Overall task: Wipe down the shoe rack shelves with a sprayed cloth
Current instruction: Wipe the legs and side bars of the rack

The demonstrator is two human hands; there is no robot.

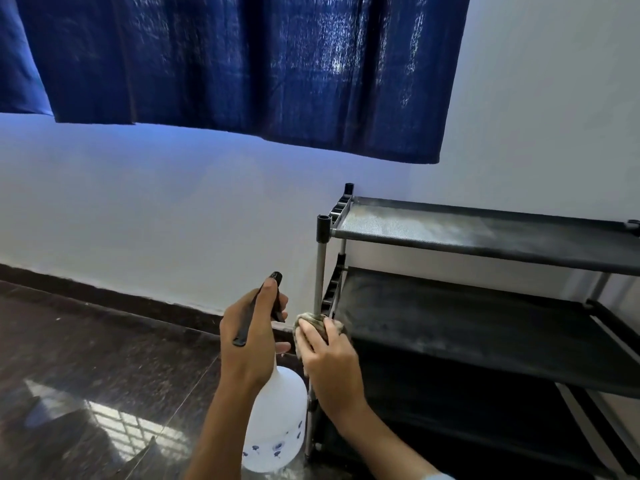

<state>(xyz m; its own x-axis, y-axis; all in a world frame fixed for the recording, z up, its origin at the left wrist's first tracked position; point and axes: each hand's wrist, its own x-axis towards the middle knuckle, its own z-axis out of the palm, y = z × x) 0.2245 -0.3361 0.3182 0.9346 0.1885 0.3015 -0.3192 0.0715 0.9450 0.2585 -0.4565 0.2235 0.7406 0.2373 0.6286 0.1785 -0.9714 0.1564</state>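
Note:
A black shoe rack point(485, 237) with fabric shelves and metal posts stands against the white wall at the right. Its top shelf looks dusty and pale at the left end. My left hand point(251, 337) grips the black trigger head of a white spray bottle point(273, 420), nozzle pointing up and to the right. My right hand point(329, 365) holds a bunched grey-green cloth point(311, 322) just right of the nozzle, against the rack's front left post at the level of the middle shelf point(467, 327).
A dark blue curtain point(242, 71) hangs above, its hem well over the rack. Dark polished floor point(86, 375) spreads to the left, with a dark skirting along the wall. The rack's lower shelf point(450, 420) lies in shadow.

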